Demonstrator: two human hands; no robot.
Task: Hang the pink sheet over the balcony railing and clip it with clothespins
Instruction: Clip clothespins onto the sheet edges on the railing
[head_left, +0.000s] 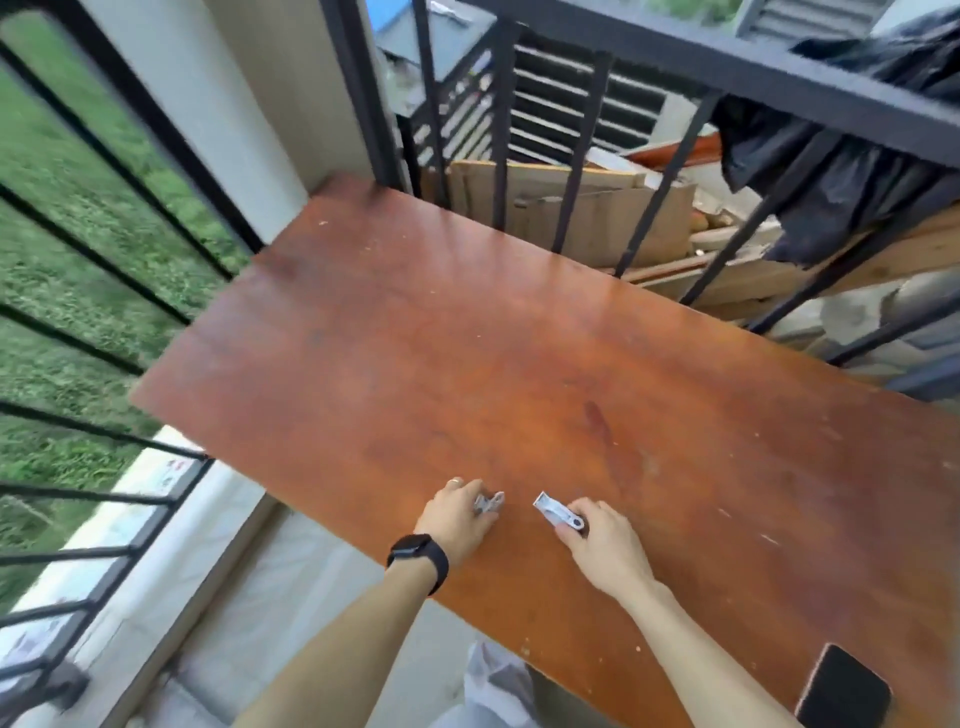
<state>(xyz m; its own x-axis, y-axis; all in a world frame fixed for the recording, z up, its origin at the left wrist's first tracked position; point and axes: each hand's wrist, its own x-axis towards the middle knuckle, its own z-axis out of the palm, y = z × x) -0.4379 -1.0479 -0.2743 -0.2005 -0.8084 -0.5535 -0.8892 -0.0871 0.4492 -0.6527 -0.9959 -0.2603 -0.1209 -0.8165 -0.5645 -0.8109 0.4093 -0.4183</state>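
Two silver metal clothespins lie at the near edge of a brown wooden table (519, 338). My left hand (460, 514), with a black watch on its wrist, curls its fingers round one clothespin (491, 503). My right hand (602, 540) pinches the tail of the other clothespin (558, 512), whose jaws point up and left. The black balcony railing (727, 67) runs along the top and down the left side. No pink sheet is in view.
A dark cloth (841, 156) hangs over the railing at the top right. Cardboard and wood scraps (597, 213) sit behind the bars. A black phone (844, 691) lies on the table's near right corner. Grass (62, 218) shows through the left bars.
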